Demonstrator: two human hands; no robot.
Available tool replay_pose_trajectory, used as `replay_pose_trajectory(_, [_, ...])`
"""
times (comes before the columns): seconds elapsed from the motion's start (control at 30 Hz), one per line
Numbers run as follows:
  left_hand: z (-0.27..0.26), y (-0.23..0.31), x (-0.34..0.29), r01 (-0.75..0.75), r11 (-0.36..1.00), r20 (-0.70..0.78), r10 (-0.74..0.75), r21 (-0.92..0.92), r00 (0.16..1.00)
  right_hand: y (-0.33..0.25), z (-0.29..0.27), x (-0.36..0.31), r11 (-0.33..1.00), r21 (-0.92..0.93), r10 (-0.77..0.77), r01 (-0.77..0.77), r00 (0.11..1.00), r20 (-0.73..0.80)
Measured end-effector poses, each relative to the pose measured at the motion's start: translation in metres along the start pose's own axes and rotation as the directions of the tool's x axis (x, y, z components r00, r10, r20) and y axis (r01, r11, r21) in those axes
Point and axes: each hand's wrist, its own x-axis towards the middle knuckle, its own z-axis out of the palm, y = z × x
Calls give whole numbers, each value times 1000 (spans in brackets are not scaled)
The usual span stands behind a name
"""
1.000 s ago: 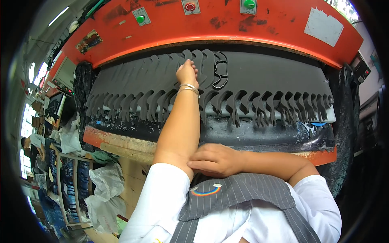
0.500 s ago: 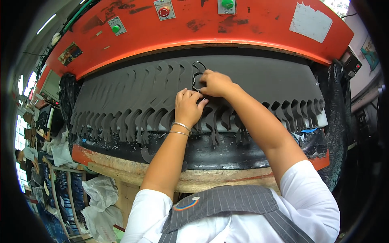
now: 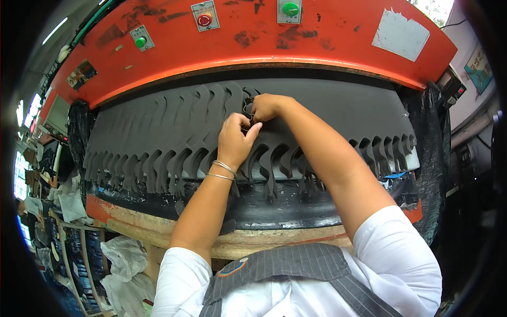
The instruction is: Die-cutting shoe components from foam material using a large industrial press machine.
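A thin-walled, curved metal cutting die (image 3: 247,108) stands on the dark grey foam sheet (image 3: 327,105), at the edge of its cut part. My right hand (image 3: 268,107) is closed around the upper part of the die, its fingers mostly hiding it. My left hand (image 3: 235,138), with two bangles at the wrist, holds the near end of the die between curled fingers and thumb. To the left, the sheet is cut into rows of wavy slits. Curved foam strips (image 3: 269,161) hang over its near edge.
Behind the sheet rises an orange machine beam (image 3: 253,45) with green knobs (image 3: 290,9) and a red button (image 3: 204,19). Black plastic (image 3: 430,153) hangs at the right end. A worn wooden edge (image 3: 158,230) runs along the front. White plastic bags (image 3: 124,259) lie lower left.
The die has been tilted and shifted slightly nearer the cut slits, with my right hand closing further over it. My left thumb and fingers have come onto its near end. The view has shifted slightly.
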Motion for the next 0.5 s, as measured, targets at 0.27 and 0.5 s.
replay_pose_trajectory(0.27, [-2,1,40,-90,912,406,-89,400,909,42,-17,-68,271,760,-7,591,791,-612])
replay_pose_trajectory(0.5, [30,-26,62,-48,925,420,-124,377,899,48,65,-53,907,362,14,215,844,-536])
